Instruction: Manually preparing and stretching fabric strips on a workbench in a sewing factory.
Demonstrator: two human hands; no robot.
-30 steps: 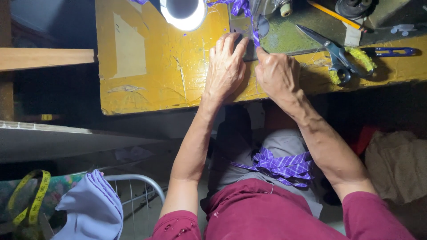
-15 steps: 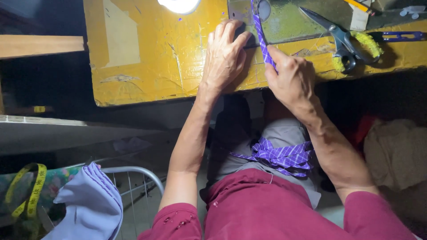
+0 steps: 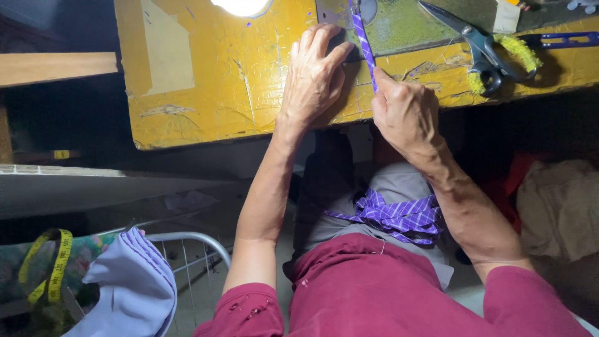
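Head view: right hand (image 3: 405,112) pulled purple strip (image 3: 364,43) nearer.

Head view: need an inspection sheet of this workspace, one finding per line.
Surface: worn yellow table top, scratched, with a greenish plate set into it near the far edge.
Job's things: narrow purple checked fabric strip running across the plate; more of the same cloth lies in the lap.
Clutter: dark scissors with yellow-wrapped handle; blue tool at the far right, kind unclear.
Hands: left hand flat on the table beside the strip; right hand pinches the strip.
Cables: nothing seen.
Surroundings: bright lamp; yellow tape measure; folded lilac cloth on a wire rack.
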